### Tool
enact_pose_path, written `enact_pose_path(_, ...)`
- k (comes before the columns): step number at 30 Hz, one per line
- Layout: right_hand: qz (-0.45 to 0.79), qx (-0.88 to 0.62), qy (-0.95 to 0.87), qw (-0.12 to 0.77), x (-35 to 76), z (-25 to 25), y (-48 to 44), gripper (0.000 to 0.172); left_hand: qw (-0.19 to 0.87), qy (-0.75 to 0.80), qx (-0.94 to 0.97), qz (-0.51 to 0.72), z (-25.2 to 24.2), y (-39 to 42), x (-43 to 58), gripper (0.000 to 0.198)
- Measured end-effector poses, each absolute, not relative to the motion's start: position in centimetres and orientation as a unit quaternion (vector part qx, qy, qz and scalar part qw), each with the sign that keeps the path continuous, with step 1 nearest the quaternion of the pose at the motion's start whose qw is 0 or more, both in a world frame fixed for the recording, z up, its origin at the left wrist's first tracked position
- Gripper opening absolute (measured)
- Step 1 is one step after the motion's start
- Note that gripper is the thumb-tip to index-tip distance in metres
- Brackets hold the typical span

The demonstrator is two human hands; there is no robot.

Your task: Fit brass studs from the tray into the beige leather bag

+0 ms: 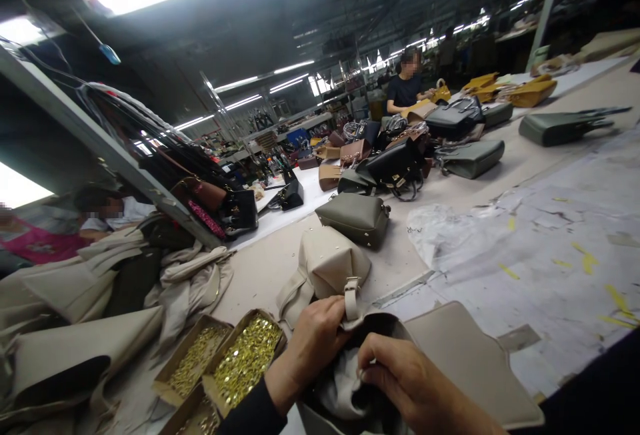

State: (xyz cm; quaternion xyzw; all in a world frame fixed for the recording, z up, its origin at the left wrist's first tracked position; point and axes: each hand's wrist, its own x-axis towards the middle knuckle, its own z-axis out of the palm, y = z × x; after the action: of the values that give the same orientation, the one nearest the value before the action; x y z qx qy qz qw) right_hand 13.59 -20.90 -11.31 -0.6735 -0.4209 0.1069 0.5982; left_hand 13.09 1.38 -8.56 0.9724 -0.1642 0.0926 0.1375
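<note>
My left hand [313,341] pinches the rim of the open beige leather handbag [450,355] right where its short beige strap tab with a metal buckle [352,296] stands up, thumb and fingers pressed together on the edge. My right hand [405,381] is curled closed inside the bag's mouth, fingertips gripping the pale crumpled stuffing [340,381] against the dark lining. The bag lies near me at the bottom of the view, its long axis running from my hands off to the right, flap side flat on the table [500,175]. So the strap tab sits just far of my left hand, nearer to it than to my right.

To the near left, cardboard boxes of small brass fittings [245,355] sit just beside my left wrist. Left of those lie cream bag panels [75,348]. Just beyond the tab rests another beige bag [325,261], then an olive-green handbag [356,216]. Far right, clear plastic sheeting [450,235] covers the table, and a person in a dark top [404,88] works at the far end.
</note>
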Motion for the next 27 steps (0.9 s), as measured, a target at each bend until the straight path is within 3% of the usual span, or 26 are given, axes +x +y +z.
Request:
enact_pose_path(2, 0.118, -0.673, -0.411, 0.604, 13.7, -11.2, -21.1, 0.011, 0.145, -0.227, 0.954, 0.127, -8.5, 2.1, 13.0, 0.027)
enact_pose_path(6, 0.138, -0.672, -0.387, 0.617, 13.9, -11.2, -21.4, 0.012, 0.153, -0.304, 0.928, 0.153, -8.5, 2.4, 13.0, 0.008)
enact_pose_path(13, 0.175, -0.663, -0.368, 0.627, 14.0, -11.5, -21.7, 0.015, 0.173, -0.338, 0.912, 0.153, -9.3, 2.3, 13.1, 0.019)
enact_pose_path(17, 0.194, -0.656, -0.363, 0.633, 14.2, -11.4, -21.8, 0.014, 0.225, -0.236, 0.937, 0.128, -9.4, 1.8, 12.5, 0.021)
enact_pose_path(22, 0.252, -0.629, -0.330, 0.657, 15.9, -11.6, -21.9, 0.016, 0.302, -0.020, 0.953, 0.023, -8.0, 0.1, 11.1, 0.041)
enact_pose_path(27, 0.263, -0.636, -0.312, 0.655, 17.8, -11.9, -21.1, 0.019, 0.407, 0.042, 0.910, -0.074, -6.1, 0.0, 11.0, 0.039)
